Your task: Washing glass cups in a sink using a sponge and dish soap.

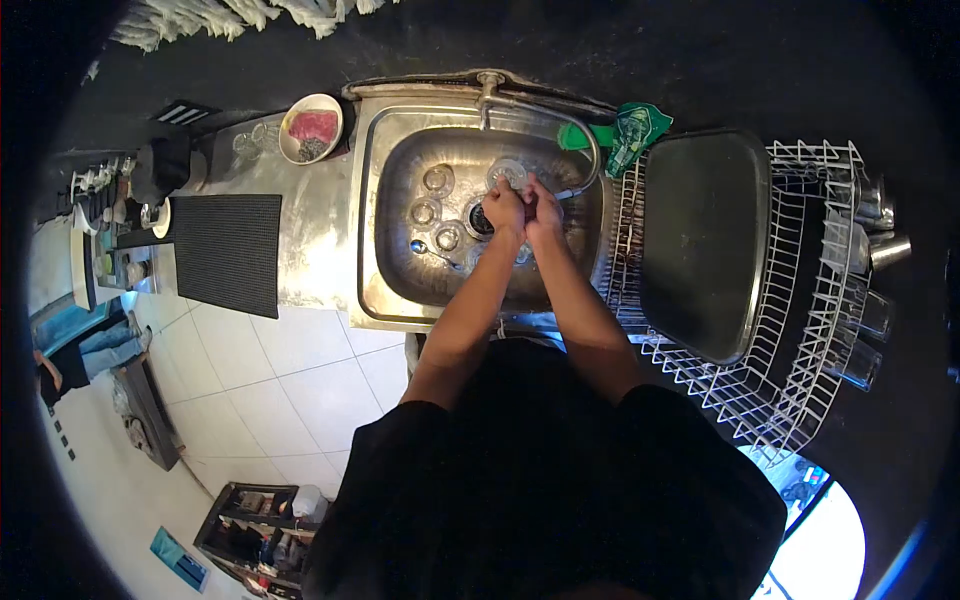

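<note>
My left hand [505, 208] and my right hand [547, 211] are close together over the stainless steel sink [409, 274]. Something small and dark shows between them, too hidden to name, and the fingers do not show clearly whether they grip it. A clear glass dish [507, 169] lies just beyond my fingertips. Left of my hands sit several clear glasses [424, 212] and a metal spoon [435, 252]. The drain [478, 218] is beside my left hand. The flexible tap hose [595, 154] curves down, its end [568, 194] close to my right hand.
Right of the sink, a dark tray [701, 247] leans in a white wire rack [787, 405] with glasses [859, 364]. A green packet [637, 135] and green brush [581, 136] lie at the back rim. Leftward are a bowl [289, 150] and black mat [229, 251]. A person [105, 349] is far left.
</note>
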The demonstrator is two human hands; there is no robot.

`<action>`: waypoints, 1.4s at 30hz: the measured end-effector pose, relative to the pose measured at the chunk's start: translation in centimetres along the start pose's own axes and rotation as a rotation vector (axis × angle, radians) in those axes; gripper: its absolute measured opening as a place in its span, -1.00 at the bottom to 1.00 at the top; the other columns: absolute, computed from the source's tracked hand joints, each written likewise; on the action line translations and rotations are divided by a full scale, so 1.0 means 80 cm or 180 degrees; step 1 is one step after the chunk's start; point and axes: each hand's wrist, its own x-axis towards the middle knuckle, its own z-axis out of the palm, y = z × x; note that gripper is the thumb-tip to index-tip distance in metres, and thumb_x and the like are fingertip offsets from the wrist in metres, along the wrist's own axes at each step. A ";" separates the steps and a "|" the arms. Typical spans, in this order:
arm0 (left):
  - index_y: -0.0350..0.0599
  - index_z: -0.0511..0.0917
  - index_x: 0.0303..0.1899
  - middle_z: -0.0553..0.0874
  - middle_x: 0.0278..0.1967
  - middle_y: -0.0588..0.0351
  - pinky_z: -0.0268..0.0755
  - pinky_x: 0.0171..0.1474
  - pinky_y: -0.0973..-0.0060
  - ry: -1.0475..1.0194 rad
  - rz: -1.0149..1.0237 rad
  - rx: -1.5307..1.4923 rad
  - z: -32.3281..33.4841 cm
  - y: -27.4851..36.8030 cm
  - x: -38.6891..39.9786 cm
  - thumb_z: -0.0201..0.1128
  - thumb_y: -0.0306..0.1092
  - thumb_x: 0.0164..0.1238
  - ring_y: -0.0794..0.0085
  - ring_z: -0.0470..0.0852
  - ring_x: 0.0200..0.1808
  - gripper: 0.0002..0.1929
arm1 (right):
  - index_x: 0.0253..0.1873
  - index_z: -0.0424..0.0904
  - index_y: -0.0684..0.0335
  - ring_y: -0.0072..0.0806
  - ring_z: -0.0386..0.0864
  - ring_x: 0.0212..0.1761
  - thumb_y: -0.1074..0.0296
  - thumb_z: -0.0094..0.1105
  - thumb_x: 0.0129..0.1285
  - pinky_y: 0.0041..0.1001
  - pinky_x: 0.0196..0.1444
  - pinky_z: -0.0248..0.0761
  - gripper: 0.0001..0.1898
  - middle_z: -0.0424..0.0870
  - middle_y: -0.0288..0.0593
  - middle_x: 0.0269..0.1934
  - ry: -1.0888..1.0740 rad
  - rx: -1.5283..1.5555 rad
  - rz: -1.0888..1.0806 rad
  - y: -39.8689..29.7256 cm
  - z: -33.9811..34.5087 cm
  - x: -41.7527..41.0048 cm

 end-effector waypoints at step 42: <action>-0.39 0.61 -0.26 0.66 -0.45 -0.25 0.42 -0.28 0.22 0.0859 0.1276 0.2170 0.000 0.007 0.008 0.04 -0.09 0.42 0.07 0.63 -0.45 -0.57 | -0.12 0.48 0.29 -0.27 0.55 -0.08 0.33 0.27 0.13 -0.32 -0.17 0.44 -0.73 0.57 0.01 -0.05 0.1591 -0.2966 -0.1607 0.028 -0.061 0.016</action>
